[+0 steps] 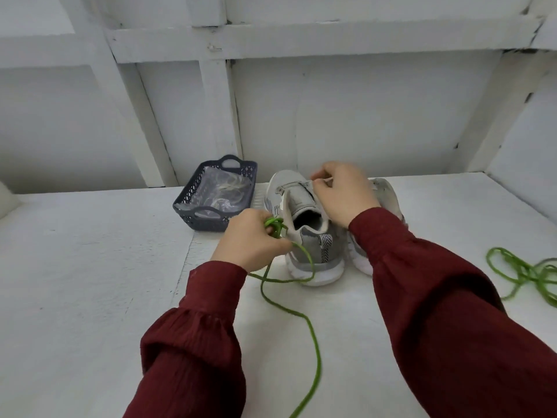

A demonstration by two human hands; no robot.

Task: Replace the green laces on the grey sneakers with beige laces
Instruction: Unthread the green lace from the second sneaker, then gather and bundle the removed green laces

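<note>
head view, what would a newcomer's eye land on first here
The bright green lace stands out first, bunched in the left hand beside the grey sneaker and trailing down the white table toward the viewer. Next comes the right hand, pinching at that sneaker's top. A second green lace lies loose at the right edge, and a dark basket sits at the back left of the shoes.

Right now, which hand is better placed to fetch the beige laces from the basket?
Probably the left hand: it sits just beside the basket, though it must first drop the green lace it grips. The right hand is busy on the sneaker, farther away.
</note>
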